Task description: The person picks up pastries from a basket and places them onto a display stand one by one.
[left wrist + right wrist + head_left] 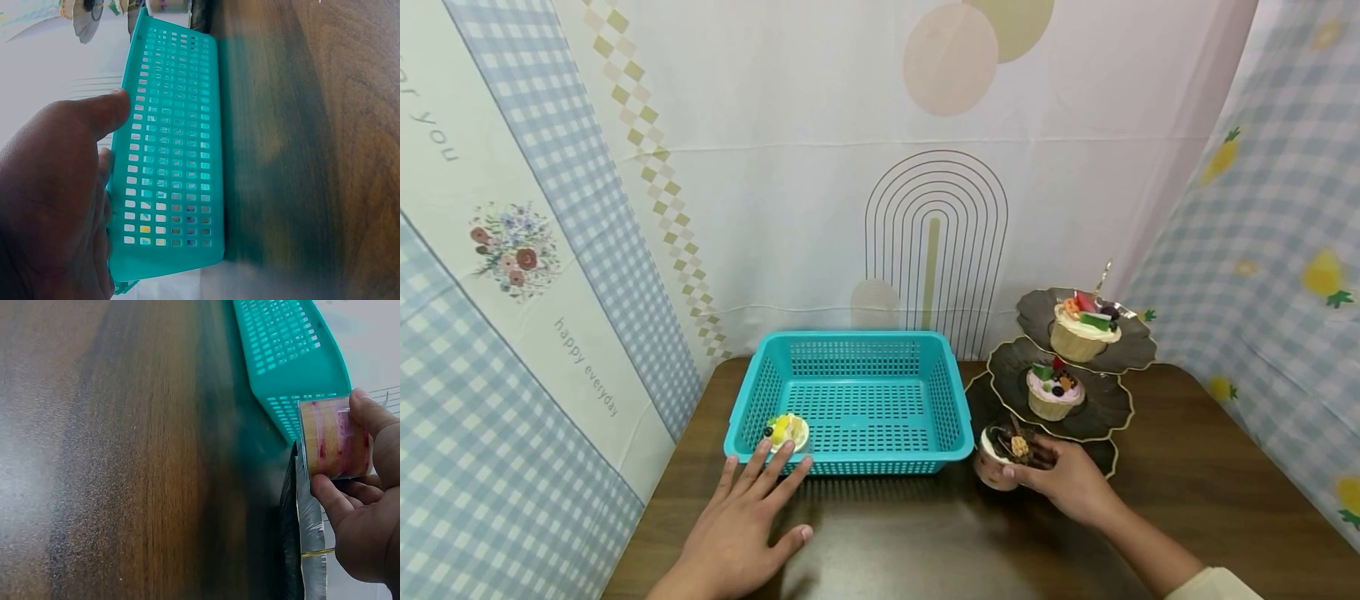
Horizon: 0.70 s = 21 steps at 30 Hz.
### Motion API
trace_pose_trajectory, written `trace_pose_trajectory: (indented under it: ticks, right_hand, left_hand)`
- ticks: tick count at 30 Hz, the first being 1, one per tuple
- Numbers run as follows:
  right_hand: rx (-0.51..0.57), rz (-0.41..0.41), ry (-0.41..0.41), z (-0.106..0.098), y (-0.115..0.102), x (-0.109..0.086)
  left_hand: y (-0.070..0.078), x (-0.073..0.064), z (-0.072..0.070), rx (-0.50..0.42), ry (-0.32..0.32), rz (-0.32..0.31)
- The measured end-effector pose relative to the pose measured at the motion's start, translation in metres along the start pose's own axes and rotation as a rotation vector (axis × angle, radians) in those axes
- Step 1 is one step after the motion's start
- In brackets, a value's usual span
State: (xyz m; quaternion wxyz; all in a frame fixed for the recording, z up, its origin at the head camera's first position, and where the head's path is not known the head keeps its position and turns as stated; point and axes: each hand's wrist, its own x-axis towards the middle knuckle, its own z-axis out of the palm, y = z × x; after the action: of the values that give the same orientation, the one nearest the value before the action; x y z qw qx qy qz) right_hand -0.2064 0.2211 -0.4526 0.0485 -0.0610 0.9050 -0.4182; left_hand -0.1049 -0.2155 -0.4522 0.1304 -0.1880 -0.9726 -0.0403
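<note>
One clear dessert cup (335, 439): pink-and-tan layers, dark topping (1017, 445).

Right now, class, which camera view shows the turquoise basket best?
The head view: it shows nearly all of the basket, inside and rim included. The left wrist view shows mainly one outer long side; the right wrist view shows only part, cut off by the frame.

From the head view, the turquoise perforated plastic basket (880, 457) hides the base of a round, yellow-topped cream cake (792, 430); right of the basket, a bare right hand (1071, 482) partly covers a clear, layered dessert cup (995, 470)
</note>
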Motion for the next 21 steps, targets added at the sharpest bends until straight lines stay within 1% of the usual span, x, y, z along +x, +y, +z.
trace_pose_trajectory:
  ticks: [6, 10, 14, 21]
  right_hand:
    - [-0.011, 0.011, 0.023, 0.004, 0.006, 0.008]
    - [-0.081, 0.012, 0.060, 0.004, 0.009, 0.012]
    - [-0.148, 0.022, 0.100, 0.004, 0.012, 0.015]
    - [-0.150, 0.074, 0.132, 0.005, 0.017, 0.020]
  left_hand:
    - [0.000, 0.000, 0.001, 0.002, 0.002, 0.012]
    - [0.000, 0.000, 0.001, 0.001, -0.009, -0.005]
    - [0.000, 0.000, 0.000, -0.008, -0.003, -0.007]
    - [0.001, 0.000, 0.000, -0.009, 0.001, 0.000]
